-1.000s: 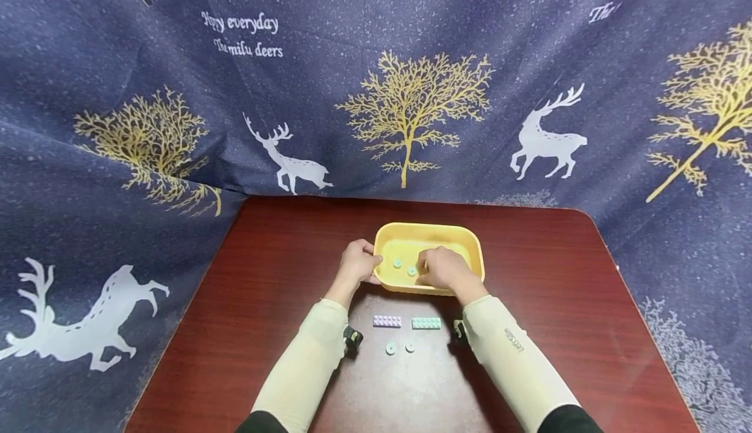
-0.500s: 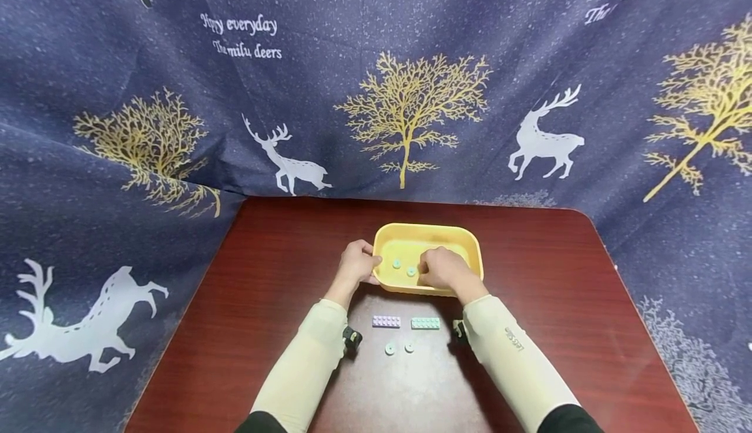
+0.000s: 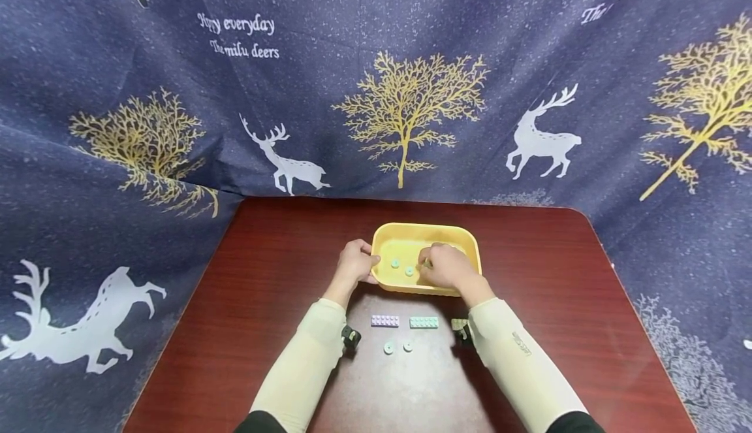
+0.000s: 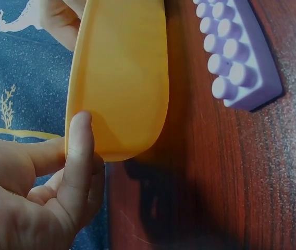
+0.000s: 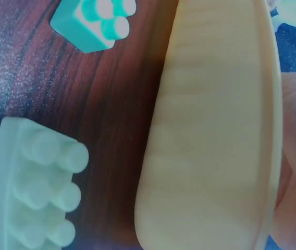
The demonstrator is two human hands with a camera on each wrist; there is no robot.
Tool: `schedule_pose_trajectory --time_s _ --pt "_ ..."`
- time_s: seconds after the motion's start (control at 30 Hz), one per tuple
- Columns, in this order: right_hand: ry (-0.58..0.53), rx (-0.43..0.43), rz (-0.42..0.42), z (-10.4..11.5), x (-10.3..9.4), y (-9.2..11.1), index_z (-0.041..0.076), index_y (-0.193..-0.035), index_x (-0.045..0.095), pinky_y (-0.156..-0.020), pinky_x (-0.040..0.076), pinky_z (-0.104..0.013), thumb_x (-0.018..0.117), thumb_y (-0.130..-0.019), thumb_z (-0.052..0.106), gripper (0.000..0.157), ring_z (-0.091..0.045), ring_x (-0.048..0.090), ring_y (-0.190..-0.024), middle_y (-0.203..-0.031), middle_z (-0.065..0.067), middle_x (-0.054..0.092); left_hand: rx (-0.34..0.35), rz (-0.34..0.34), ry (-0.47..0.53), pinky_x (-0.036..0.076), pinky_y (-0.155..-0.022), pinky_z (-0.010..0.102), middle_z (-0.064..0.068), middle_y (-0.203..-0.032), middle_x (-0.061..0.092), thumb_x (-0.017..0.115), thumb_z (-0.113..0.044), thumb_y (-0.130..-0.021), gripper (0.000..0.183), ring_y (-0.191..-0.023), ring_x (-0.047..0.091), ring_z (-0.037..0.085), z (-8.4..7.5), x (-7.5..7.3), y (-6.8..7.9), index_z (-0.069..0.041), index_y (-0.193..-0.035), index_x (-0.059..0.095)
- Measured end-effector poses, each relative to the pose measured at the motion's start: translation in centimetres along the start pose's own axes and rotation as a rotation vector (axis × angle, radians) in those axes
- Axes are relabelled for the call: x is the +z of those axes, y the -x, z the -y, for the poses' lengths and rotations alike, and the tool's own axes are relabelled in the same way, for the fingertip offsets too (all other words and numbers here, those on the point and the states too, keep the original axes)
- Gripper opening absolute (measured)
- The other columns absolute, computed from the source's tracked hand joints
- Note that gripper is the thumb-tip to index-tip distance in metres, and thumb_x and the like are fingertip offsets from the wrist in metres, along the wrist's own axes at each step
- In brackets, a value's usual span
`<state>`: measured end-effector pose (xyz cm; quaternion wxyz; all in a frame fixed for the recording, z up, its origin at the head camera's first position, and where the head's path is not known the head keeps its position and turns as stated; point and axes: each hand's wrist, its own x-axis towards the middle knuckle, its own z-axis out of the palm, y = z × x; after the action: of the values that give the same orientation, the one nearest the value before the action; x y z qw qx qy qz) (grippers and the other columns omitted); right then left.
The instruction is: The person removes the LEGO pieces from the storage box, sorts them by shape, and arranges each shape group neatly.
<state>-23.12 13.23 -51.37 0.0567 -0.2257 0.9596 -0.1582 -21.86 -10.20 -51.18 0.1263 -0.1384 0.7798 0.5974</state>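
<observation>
My left hand (image 3: 356,261) grips the left end of a yellow plastic bin (image 3: 425,227). In the left wrist view its thumb lies against the bin's outer wall. My right hand (image 3: 446,266) reaches over the front rim into the bin, fingers bent downward; whether the fingertips pinch anything is hidden. Left of those fingers, two small mint-green round pieces, one farther back (image 3: 395,263) and one nearer (image 3: 409,271), lie on the bin floor. The right wrist view shows only part of that hand, behind the bin's wall.
In front of the bin lie a purple toy brick (image 3: 384,321), a teal brick (image 3: 424,322) and a pale yellow-green brick (image 5: 33,187) beside the right wrist. Nearer sit two round pieces, left (image 3: 388,348) and right (image 3: 408,347). A printed cloth (image 3: 352,126) hangs behind the table (image 3: 294,237).
My right hand has shifted slightly inside the bin, and a gap shows between its thumb and forefinger. The pale brick has come into sight beside the right wrist. My left hand keeps its grip.
</observation>
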Motion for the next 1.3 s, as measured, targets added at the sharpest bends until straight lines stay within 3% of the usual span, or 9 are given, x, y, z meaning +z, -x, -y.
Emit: schedule_pose_trajectory --time_s 0.17,0.4,0.67,0.93,1.1,1.3 --pt "0.0 0.002 -0.058 0.0 -0.2 0.5 0.017 -0.103 0.075 -0.085 0.062 -0.044 0.072 -0.089 0.029 0.019 -0.025 0.069 -0.096 -0.098 -0.001 0.071 -0.012 -0.015 0.003 0.068 -0.052 0.037 0.033 -0.105 0.067 0.067 0.004 -0.094 0.018 -0.078 0.075 0.045 0.0 -0.1 0.1 0.008 -0.11 0.06" --pt "-0.026 -0.058 -0.161 0.0 -0.2 1.0 0.013 -0.095 0.072 -0.073 0.06 -0.038 0.072 -0.084 0.026 0.017 -0.019 0.064 -0.08 -0.085 0.0 0.067 -0.021 -0.021 0.0 0.068 -0.053 0.036 0.034 -0.106 0.067 0.068 0.002 -0.094 0.018 -0.08 0.075 0.045 0.1 -0.1 0.1 0.008 -0.11 0.061" --pt "-0.049 -0.061 -0.187 0.0 -0.3 2.3 0.016 -0.089 0.068 -0.068 0.057 -0.032 0.07 -0.082 0.025 0.012 -0.014 0.061 -0.072 -0.078 0.005 0.068 -0.032 -0.016 0.018 0.068 -0.054 0.038 0.034 -0.106 0.065 0.067 0.003 -0.094 0.016 -0.082 0.075 0.046 0.5 0.1 0.0 0.007 -0.108 0.06" --pt "-0.055 0.009 -0.177 -0.2 -0.6 3.6 0.023 -0.083 0.066 -0.065 0.059 -0.035 0.072 -0.084 0.027 0.007 -0.015 0.064 -0.075 -0.082 0.005 0.071 -0.023 -0.019 0.005 0.068 -0.052 0.038 0.033 -0.103 0.066 0.068 0.003 -0.093 0.016 -0.068 0.075 0.038 0.5 0.0 -0.1 0.006 -0.107 0.061" --pt "-0.066 0.028 -0.198 -0.2 -1.1 4.3 0.023 -0.086 0.066 -0.064 0.058 -0.036 0.073 -0.085 0.027 0.008 -0.014 0.063 -0.074 -0.084 0.006 0.071 -0.017 -0.008 0.01 0.068 -0.052 0.039 0.032 -0.103 0.066 0.067 0.003 -0.094 0.016 -0.068 0.075 0.037 0.2 0.0 -0.3 0.007 -0.108 0.06" --pt "-0.079 0.012 -0.237 0.2 -1.5 5.2 0.017 -0.106 0.073 -0.069 0.061 -0.038 0.076 -0.087 0.028 0.022 -0.016 0.068 -0.08 -0.09 0.006 0.072 -0.022 0.003 0.011 0.068 -0.053 0.04 0.025 -0.097 0.064 0.066 0.004 -0.094 0.016 -0.075 0.075 0.042 -0.3 0.1 -0.2 0.007 -0.108 0.06"
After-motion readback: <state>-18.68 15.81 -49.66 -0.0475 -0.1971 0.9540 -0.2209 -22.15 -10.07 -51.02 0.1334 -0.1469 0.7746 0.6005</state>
